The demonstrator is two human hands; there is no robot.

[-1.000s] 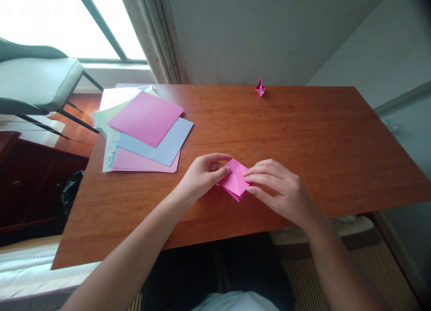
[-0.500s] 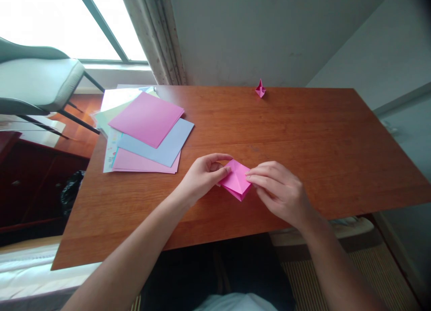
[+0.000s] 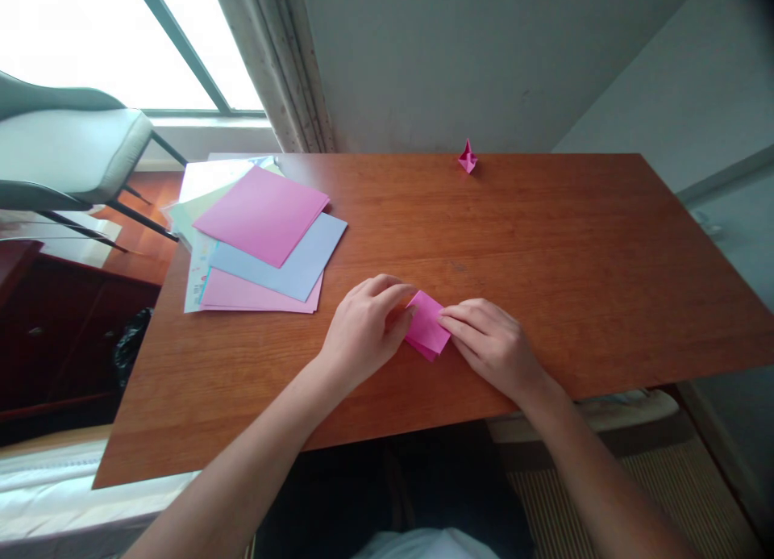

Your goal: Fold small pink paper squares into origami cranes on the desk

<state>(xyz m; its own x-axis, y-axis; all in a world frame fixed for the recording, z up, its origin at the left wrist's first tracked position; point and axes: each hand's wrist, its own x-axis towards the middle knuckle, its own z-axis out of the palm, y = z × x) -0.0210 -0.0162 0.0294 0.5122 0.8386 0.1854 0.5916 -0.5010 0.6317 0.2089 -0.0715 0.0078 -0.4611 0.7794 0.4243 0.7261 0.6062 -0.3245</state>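
Note:
Between my two hands is a small folded pink square of origami paper (image 3: 426, 327), turned like a diamond, with a second layer showing under its lower edge. My left hand (image 3: 370, 323) pinches its left corner between thumb and fingers; the thumb tip covers part of the paper. On the other side, my right hand (image 3: 488, 339) grips the right corner with its fingertips, the thumb mostly hidden beneath. A finished-looking pink folded paper figure (image 3: 468, 159) with a pointed tip stands at the table's far edge.
The wooden table (image 3: 562, 252) spreads around my hands. To the left lies a pile of paper: pink sheets (image 3: 263, 214), a pale blue sheet (image 3: 318, 252) and light pink sheets (image 3: 260, 294). A grey chair (image 3: 72, 143) stands beyond the left edge, near a curtain (image 3: 281, 67).
My left hand has rolled over the left corner, and that side of the paper now looks narrower. My right hand has shifted slightly, still on the right corner.

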